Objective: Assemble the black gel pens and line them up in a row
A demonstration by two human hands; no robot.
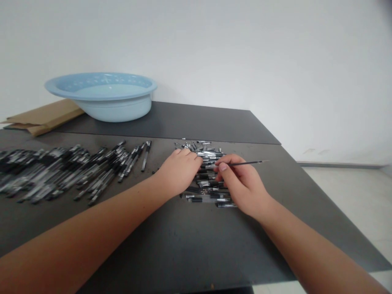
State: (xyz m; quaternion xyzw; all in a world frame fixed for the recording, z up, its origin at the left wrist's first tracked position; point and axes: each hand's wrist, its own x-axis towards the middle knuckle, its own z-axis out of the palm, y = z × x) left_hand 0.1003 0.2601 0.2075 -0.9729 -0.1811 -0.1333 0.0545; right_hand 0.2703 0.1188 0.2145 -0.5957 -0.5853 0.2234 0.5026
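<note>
Between the thumb and fingers of my right hand (pixel 241 181) is a thin dark pen refill (pixel 249 163), its pale tip pointing right. My left hand (pixel 180 170) is closed, back upward, at the left side of a pile of pen parts (pixel 211 183). Its fingers curl down over the pile, and whatever they hold is hidden. Clear barrels, black grips and caps lie in this pile, mostly sideways, partly covered by both hands. Small loose pieces (pixel 196 145) are scattered at its far end.
A wide row of black and clear pens (pixel 61 169) lies on the left of the dark table (pixel 190 249). Behind it stand a light blue basin (pixel 119 109) and a brown paper bag (pixel 45 116). A white wall (pixel 214 53) rises behind the table.
</note>
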